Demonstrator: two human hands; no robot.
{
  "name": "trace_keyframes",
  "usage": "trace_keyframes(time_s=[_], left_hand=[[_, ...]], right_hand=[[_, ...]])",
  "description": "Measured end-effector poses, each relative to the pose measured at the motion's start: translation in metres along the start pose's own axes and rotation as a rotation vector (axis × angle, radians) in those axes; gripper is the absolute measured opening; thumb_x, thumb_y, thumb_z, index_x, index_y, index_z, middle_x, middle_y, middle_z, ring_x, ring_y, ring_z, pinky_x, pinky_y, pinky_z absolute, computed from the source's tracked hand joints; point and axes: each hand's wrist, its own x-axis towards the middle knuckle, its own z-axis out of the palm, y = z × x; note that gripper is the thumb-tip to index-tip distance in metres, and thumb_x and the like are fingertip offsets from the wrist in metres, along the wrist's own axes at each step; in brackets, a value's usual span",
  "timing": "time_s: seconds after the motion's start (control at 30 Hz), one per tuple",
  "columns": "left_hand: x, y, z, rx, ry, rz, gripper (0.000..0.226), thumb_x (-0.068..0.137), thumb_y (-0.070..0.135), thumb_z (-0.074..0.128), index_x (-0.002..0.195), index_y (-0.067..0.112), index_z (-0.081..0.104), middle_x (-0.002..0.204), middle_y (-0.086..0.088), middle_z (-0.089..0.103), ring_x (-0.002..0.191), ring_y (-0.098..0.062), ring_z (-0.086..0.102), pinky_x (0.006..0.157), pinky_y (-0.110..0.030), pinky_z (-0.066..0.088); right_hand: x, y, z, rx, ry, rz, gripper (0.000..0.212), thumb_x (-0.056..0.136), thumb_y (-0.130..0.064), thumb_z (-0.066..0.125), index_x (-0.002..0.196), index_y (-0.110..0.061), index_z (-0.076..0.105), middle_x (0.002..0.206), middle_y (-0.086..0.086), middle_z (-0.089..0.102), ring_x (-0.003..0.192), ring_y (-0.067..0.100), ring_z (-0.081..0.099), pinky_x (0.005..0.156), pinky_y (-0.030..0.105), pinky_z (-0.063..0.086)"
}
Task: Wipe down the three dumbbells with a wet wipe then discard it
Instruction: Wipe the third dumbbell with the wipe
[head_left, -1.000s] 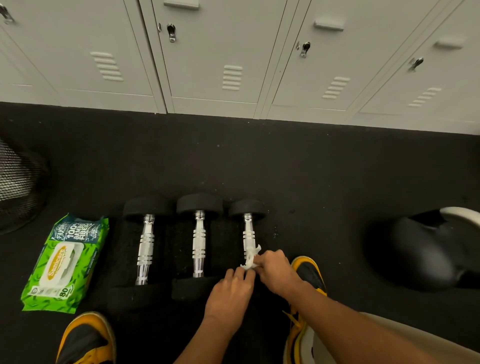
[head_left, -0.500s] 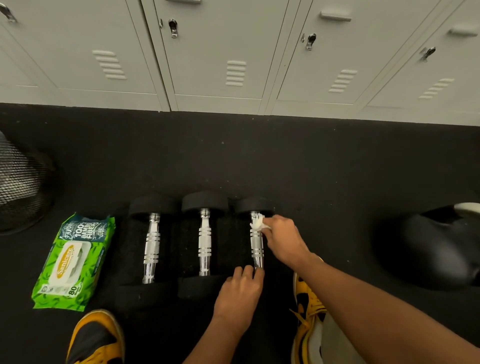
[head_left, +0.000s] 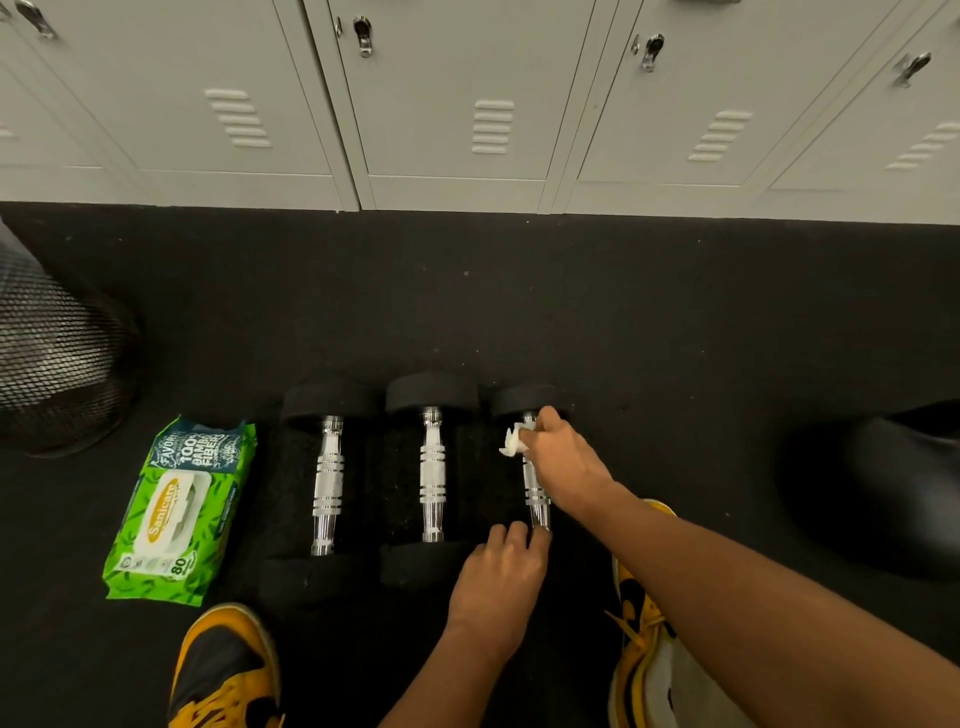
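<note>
Three dumbbells with black ends and chrome handles lie side by side on the black floor: the left dumbbell (head_left: 327, 483), the middle dumbbell (head_left: 432, 473) and the right dumbbell (head_left: 536, 499). My right hand (head_left: 563, 460) holds a crumpled white wet wipe (head_left: 515, 440) against the far part of the right dumbbell's handle. My left hand (head_left: 501, 577) rests on that dumbbell's near end, hiding it, with its fingertips at the base of the handle.
A green pack of wet wipes (head_left: 179, 512) lies left of the dumbbells. A black mesh bin (head_left: 57, 374) stands at the far left. Grey lockers (head_left: 467, 104) line the back. A black object (head_left: 883, 488) sits at the right. My yellow-and-black shoes (head_left: 223, 670) flank my arms.
My right hand slid the wipe along the right dumbbell's handle from its near part to its far end. My left hand stayed on the near end.
</note>
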Motion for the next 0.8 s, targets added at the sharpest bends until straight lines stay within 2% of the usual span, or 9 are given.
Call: trace_keyframes(time_s=[0.07,0.13,0.23,0.3,0.4,0.5,0.7,0.8], left_hand=[[-0.001,0.002,-0.004,0.011,-0.005,-0.004,0.061,0.08,0.004,0.071,0.134,0.015,0.046,0.115,-0.009,0.056,0.103,-0.025,0.056,0.08,-0.036,0.055],[-0.001,0.003,-0.006,0.007,0.019,-0.005,0.056,0.087,0.003,0.062,0.138,0.014,0.042,0.122,-0.01,0.053,0.109,-0.026,0.053,0.086,-0.038,0.052],[-0.002,0.002,-0.005,0.001,0.004,-0.008,0.052,0.083,0.007,0.068,0.131,0.017,0.051,0.114,-0.007,0.058,0.102,-0.024,0.058,0.079,-0.036,0.055],[-0.001,0.002,-0.006,-0.011,-0.016,-0.021,0.053,0.078,0.009,0.073,0.127,0.019,0.054,0.108,-0.005,0.059,0.097,-0.022,0.059,0.075,-0.034,0.056],[-0.001,0.003,-0.004,0.001,0.007,-0.015,0.057,0.086,0.004,0.063,0.137,0.016,0.041,0.123,-0.009,0.051,0.111,-0.025,0.051,0.089,-0.038,0.051],[-0.002,0.002,-0.004,0.017,0.026,-0.019,0.058,0.087,0.002,0.061,0.139,0.015,0.039,0.126,-0.01,0.05,0.113,-0.026,0.05,0.091,-0.038,0.05],[-0.002,0.002,-0.004,0.026,0.025,-0.021,0.063,0.089,0.0,0.057,0.145,0.013,0.031,0.133,-0.012,0.047,0.117,-0.027,0.047,0.093,-0.038,0.048],[-0.002,0.002,-0.003,0.021,0.016,-0.016,0.064,0.089,0.001,0.059,0.144,0.013,0.031,0.134,-0.012,0.046,0.117,-0.027,0.047,0.094,-0.038,0.048]], right_hand=[[-0.003,0.0,0.003,0.014,0.004,0.013,0.036,0.095,-0.012,0.057,0.131,-0.012,0.052,0.133,0.01,0.033,0.104,0.022,0.05,0.086,0.033,0.051],[-0.007,-0.001,0.005,0.054,-0.004,0.015,0.038,0.095,-0.008,0.052,0.134,-0.009,0.049,0.133,0.013,0.032,0.106,0.028,0.049,0.087,0.036,0.048],[-0.012,0.001,0.004,0.068,-0.024,-0.031,0.041,0.096,-0.003,0.044,0.137,-0.008,0.048,0.131,0.018,0.038,0.111,0.036,0.049,0.091,0.043,0.044],[-0.016,0.005,0.004,0.042,-0.039,-0.085,0.04,0.097,-0.003,0.045,0.136,-0.008,0.05,0.132,0.018,0.039,0.111,0.036,0.051,0.091,0.042,0.043],[-0.02,0.008,0.004,0.022,-0.078,-0.127,0.04,0.096,-0.006,0.051,0.135,-0.011,0.052,0.134,0.013,0.039,0.111,0.031,0.052,0.091,0.037,0.044],[-0.022,0.009,0.004,-0.054,-0.14,-0.153,0.042,0.092,-0.009,0.061,0.132,-0.016,0.054,0.133,0.008,0.037,0.109,0.023,0.054,0.092,0.033,0.048],[-0.031,0.012,0.01,-0.082,-0.227,-0.211,0.042,0.094,-0.014,0.061,0.135,-0.019,0.055,0.129,0.006,0.04,0.112,0.024,0.053,0.092,0.033,0.047],[-0.037,0.013,0.014,-0.009,-0.281,-0.203,0.032,0.095,-0.017,0.06,0.127,-0.018,0.059,0.115,0.001,0.044,0.098,0.013,0.048,0.079,0.027,0.042]])
